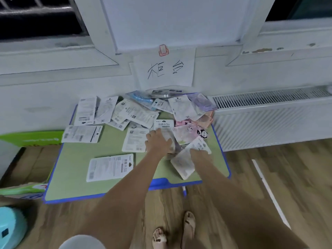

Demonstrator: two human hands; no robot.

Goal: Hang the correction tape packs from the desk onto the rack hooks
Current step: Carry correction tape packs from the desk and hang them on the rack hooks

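Down at the near edge of the desk (75, 168), one correction tape pack (110, 167) lay flat by itself, card side up. Both arms reached in over the blue front rim. The right hand (196, 154) came down on a pale pack (181, 163) near the right edge; whether those fingers pinched it or merely rested there could not be told, for the pack hid them. The left hand (159, 141), a touch further in, sat palm down with fingers loosely spread over a pack labelled 36 (164, 125) in the middle of the desk, pressing rather than gripping.

These looked light, thin things: a stiff card back with a slick plastic blister, likely to slide over one another when nudged. The safest hold would probably be a pinch at the card's top edge beside the hang hole, keeping that hole free for a hook.

Further back, the main heap of packs (143, 108) fanned across the far edge, overlapping, some pink and purple at the far right corner. No rack was in view.
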